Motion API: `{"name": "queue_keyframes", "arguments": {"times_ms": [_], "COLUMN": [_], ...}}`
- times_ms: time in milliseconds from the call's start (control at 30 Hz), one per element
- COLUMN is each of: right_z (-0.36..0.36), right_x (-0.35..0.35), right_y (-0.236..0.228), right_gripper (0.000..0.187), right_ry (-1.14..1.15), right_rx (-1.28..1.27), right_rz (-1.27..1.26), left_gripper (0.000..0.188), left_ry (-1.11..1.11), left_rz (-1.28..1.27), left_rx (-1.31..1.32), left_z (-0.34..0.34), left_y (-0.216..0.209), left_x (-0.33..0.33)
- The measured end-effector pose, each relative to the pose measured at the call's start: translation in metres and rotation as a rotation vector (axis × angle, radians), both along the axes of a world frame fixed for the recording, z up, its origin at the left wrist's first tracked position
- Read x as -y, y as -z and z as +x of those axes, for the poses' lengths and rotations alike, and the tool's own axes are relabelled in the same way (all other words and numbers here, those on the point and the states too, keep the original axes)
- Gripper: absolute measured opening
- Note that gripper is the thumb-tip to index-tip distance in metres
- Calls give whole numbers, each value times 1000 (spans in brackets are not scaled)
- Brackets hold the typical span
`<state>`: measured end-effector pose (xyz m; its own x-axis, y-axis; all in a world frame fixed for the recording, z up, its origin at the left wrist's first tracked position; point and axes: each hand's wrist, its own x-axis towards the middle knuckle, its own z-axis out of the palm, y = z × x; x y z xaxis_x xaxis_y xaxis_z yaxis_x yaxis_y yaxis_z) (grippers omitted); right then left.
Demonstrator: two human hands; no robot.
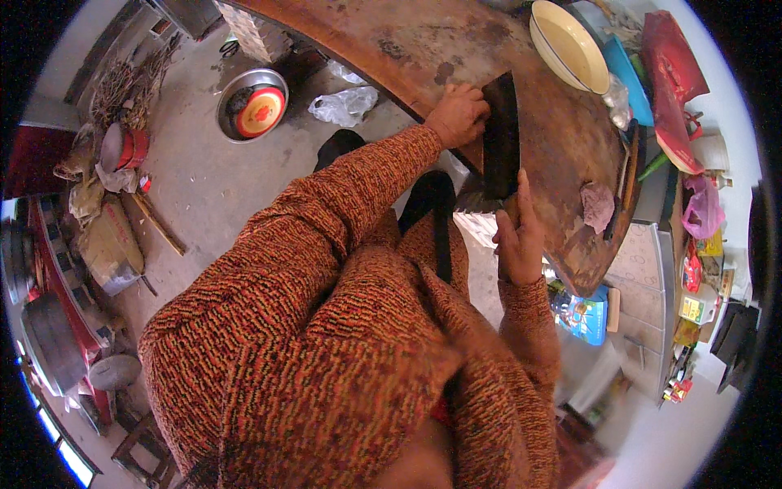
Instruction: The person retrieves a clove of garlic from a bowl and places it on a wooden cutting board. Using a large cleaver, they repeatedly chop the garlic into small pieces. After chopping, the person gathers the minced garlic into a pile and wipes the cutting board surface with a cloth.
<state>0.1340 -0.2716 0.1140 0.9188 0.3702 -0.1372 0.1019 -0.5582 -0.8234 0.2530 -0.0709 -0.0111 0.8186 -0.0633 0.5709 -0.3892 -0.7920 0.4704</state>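
A dark cleaver (501, 134) with a broad, straight-sided blade is over the worn brown wooden table (562, 130), near its front edge. My right hand (521, 240) is closed at the cleaver's near end, the index finger stretched along it; the grip itself is mostly hidden. Close against the blade's left side is my left hand (460, 118), its fingers curled. Whatever those fingers hold, if anything, cannot be seen. A crumpled pinkish cloth (599, 205) lies on the table to the right.
A cream enamel basin (562, 49), a blue basin (627, 81) and a red container (672, 90) line the table's far right. On the floor at left are a metal basin (232, 122) holding a red-rimmed dish, a clear plastic bag (342, 106) and a stick (159, 224).
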Motion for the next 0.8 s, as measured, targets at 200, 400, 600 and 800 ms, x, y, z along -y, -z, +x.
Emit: {"name": "queue_keyframes", "arguments": {"times_ms": [200, 400, 600, 800], "right_z": [11, 4, 3, 8], "right_x": [15, 2, 1, 8], "right_y": [0, -19, 3, -3], "right_gripper": [69, 69, 69, 68], "right_ry": [-39, -42, -37, 10], "right_rx": [95, 79, 77, 75], "right_rz": [-92, -36, -37, -15], "left_gripper": [18, 19, 19, 20], "left_ry": [26, -19, 8, -4], "left_rz": [-3, -30, -27, 1], "left_rx": [-44, 60, -3, -30], "left_z": [1, 2, 0, 0], "left_y": [-2, 6, 0, -2], "left_x": [0, 2, 0, 0]}}
